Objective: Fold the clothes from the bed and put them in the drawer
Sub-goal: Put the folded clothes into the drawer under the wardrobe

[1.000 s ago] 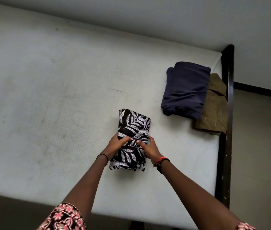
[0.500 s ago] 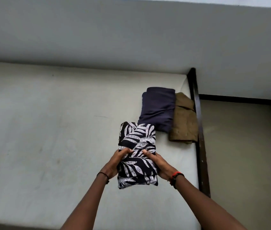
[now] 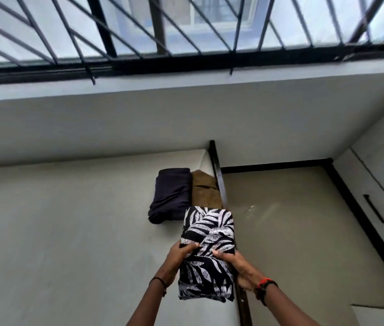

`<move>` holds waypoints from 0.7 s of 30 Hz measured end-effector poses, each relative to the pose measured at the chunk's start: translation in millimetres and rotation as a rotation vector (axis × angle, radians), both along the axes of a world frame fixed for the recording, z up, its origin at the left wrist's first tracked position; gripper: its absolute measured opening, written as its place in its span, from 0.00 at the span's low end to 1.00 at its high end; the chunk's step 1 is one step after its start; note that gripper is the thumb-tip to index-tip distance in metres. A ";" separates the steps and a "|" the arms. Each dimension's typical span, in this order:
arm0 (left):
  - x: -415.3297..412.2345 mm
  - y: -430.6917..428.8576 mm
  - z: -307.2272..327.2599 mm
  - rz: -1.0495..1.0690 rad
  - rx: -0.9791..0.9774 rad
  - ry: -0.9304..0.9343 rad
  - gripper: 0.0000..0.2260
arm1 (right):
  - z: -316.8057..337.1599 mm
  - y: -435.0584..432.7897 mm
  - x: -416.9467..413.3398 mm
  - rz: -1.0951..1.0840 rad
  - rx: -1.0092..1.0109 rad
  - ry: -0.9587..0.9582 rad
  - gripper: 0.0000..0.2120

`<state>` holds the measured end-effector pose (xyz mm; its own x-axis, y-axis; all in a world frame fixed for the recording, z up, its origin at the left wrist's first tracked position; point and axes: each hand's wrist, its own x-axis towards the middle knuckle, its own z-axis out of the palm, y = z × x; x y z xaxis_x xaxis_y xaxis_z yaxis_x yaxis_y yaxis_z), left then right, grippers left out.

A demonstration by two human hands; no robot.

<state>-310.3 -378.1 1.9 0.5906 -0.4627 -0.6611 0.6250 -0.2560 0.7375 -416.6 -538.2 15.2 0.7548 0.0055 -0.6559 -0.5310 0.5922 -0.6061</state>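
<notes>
You hold the folded leaf-print garment (image 3: 207, 231) in the air over the right edge of the bed (image 3: 68, 231). The fingers of your left hand (image 3: 178, 255) and right hand (image 3: 235, 264) are clamped on its two sides. Carry it flat and level so the folds don't slip open, and support the hanging near end. The navy garment (image 3: 172, 196) and brown garment (image 3: 204, 191) lie folded on the bed.

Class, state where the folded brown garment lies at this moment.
Head view: the brown garment lies at the right edge of the mattress, between the navy garment on its left and the black bed rail, just beyond the held leaf-print bundle.
</notes>
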 end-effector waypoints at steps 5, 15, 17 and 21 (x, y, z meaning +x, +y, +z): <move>-48.3 -55.8 27.0 0.015 0.005 -0.034 0.12 | 28.3 -44.1 -51.8 -0.053 -0.028 -0.001 0.20; -122.7 -162.6 93.3 -0.119 -0.008 -0.104 0.08 | 90.8 -136.7 -145.4 -0.240 -0.111 0.001 0.18; -129.1 -180.6 104.5 -0.165 -0.020 -0.154 0.10 | 103.5 -151.1 -158.0 -0.282 -0.133 0.003 0.18; -141.2 -214.8 112.8 -0.309 -0.028 -0.219 0.22 | 124.1 -173.3 -188.8 -0.372 -0.168 -0.005 0.17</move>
